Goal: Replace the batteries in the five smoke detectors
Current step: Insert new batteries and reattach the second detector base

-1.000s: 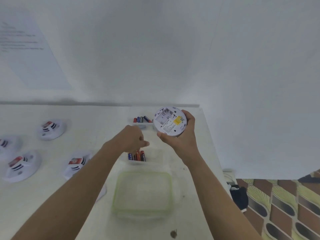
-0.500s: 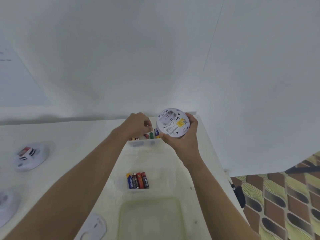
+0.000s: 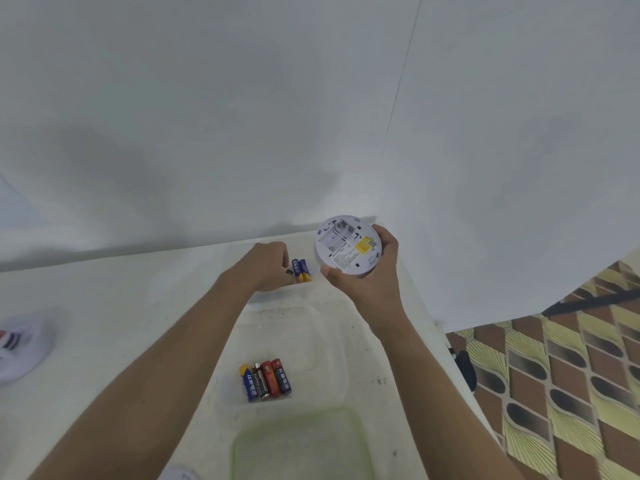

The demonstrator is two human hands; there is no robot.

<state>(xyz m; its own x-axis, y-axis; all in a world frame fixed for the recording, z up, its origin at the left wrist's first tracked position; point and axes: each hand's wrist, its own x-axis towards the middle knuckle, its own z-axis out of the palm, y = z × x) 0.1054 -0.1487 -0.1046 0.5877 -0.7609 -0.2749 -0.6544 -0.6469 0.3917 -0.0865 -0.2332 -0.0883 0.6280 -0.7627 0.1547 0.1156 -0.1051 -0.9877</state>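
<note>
My right hand grips a round white smoke detector by its rim, above the table's far right corner. Its back faces me, with a yellow label and an empty battery bay. My left hand reaches into a small clear tray at the back, fingers curled onto a dark green battery that is mostly hidden. Two blue-and-yellow batteries lie beside the fingertips. Several more batteries lie in a nearer clear box.
A green-rimmed clear lid lies at the near edge of the white table. Another smoke detector sits at far left, and part of one shows at the bottom. Patterned floor lies to the right.
My left hand has moved from the nearer battery box to the far tray and its fingers have closed down among the batteries there. My view tilted up and right. The detector stays held.
</note>
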